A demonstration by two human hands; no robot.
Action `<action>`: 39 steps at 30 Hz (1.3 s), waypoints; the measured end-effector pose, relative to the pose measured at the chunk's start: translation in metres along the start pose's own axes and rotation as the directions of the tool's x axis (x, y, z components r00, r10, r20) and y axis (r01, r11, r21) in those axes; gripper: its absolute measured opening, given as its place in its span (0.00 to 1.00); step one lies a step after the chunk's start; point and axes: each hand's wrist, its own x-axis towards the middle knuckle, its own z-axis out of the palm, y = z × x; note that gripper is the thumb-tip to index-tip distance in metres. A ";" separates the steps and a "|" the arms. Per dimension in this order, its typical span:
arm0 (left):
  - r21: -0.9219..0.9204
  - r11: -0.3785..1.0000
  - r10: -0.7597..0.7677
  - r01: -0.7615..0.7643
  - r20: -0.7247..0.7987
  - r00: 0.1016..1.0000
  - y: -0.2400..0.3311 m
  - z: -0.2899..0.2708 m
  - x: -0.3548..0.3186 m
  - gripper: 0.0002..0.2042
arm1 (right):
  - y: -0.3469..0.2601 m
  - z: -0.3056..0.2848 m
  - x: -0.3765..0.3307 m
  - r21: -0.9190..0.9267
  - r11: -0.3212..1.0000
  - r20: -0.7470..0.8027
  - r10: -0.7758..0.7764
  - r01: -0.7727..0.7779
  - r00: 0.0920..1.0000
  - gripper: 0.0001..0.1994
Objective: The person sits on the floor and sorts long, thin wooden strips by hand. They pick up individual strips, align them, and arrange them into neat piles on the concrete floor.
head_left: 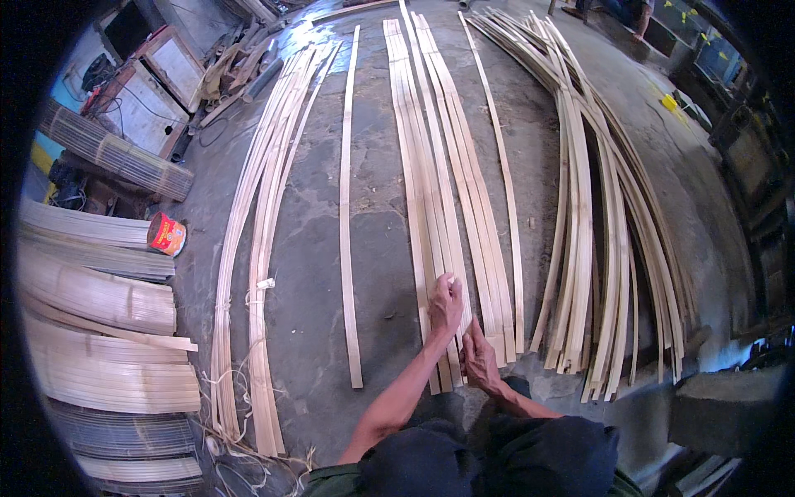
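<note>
While two hands work low at the middle, one person bends over two groups of pale strips, the left group (414, 166) and the right group (464, 174), both lying lengthwise on the floor (377, 290); one longer strip (436, 166) runs between them and out past the top edge; the left hand (445, 306) has its fingers curled on the strips near their close end, the right hand (480, 360) is just beside it, nearer the body, touching the edge, and I cannot tell how many strips either holds or how firmly; one single strip (345, 207) lies well apart on the left, another single strip (500, 157) near on the right; farther left are two bundles, one outer (222, 306) and one inner (259, 331); on the right spreads one heap (578, 232), too crossed to count; at far left are one red tin (168, 234) and one rolled mat (116, 151); two knees (418, 460) show below
</note>
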 end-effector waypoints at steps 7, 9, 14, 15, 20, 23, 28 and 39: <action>0.448 0.810 0.295 -0.377 0.245 0.924 -0.014 -0.020 -0.029 0.26 | 0.024 -0.016 0.023 -0.005 1.000 -0.031 -0.003 0.003 1.000 0.29; 0.488 0.773 0.282 -0.406 0.308 0.909 -0.021 -0.022 -0.033 0.26 | 0.021 -0.013 0.024 0.026 1.000 -0.032 -0.015 0.016 0.999 0.28; 0.510 0.755 0.236 -0.411 0.374 0.897 -0.032 -0.021 -0.035 0.27 | 0.023 -0.007 0.019 0.030 0.995 -0.070 -0.090 0.092 0.993 0.28; 0.517 0.751 0.229 -0.410 0.379 0.897 -0.033 -0.021 -0.035 0.27 | 0.022 -0.006 0.018 0.033 0.996 -0.068 -0.076 0.078 0.995 0.28; 0.526 0.738 0.233 -0.422 0.389 0.891 -0.029 -0.020 -0.033 0.27 | 0.025 -0.009 0.017 0.076 0.997 -0.070 -0.007 0.012 0.998 0.28; 0.544 0.716 0.251 -0.438 0.386 0.888 -0.029 -0.022 -0.034 0.28 | 0.030 -0.012 0.015 -0.048 0.998 -0.054 -0.033 0.031 0.998 0.28; 0.515 0.747 0.211 -0.420 0.415 0.885 -0.026 -0.028 -0.036 0.29 | 0.046 -0.015 0.013 -0.170 0.978 0.035 -0.114 0.119 0.993 0.30; 0.502 0.763 0.208 -0.407 0.406 0.890 -0.025 -0.026 -0.035 0.28 | 0.078 -0.026 0.022 -0.572 0.752 0.057 -0.361 0.327 0.931 0.30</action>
